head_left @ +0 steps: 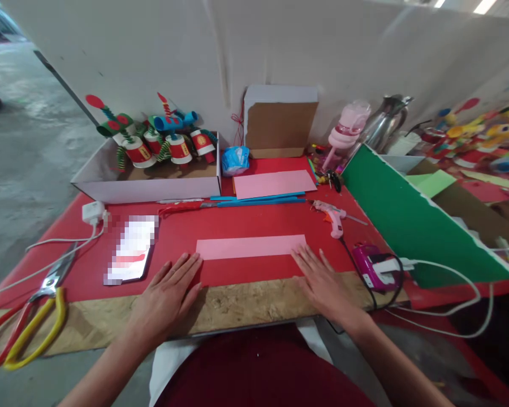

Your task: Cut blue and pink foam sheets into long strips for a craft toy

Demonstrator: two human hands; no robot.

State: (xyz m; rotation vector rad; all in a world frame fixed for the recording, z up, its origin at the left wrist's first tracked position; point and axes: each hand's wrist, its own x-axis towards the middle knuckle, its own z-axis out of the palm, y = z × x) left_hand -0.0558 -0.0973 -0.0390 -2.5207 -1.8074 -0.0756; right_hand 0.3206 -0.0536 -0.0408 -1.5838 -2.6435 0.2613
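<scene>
A pink paper strip lies flat and lengthwise on the red table covering near the front edge. My left hand rests palm down with fingers stretched out, its fingertips touching the strip's left end. At the other end, my right hand is also flat and open, fingertips on the strip's right corner. Behind the strip lie blue strips and a stack of pink paper. A pink glue gun lies beyond my right hand, and a phone lies left of my left hand.
Scissors with red and yellow handles lie at the far left. A white box holds several paper-cup figures. On the right are a purple power adapter with cables and a green panel. A metal jug stands behind.
</scene>
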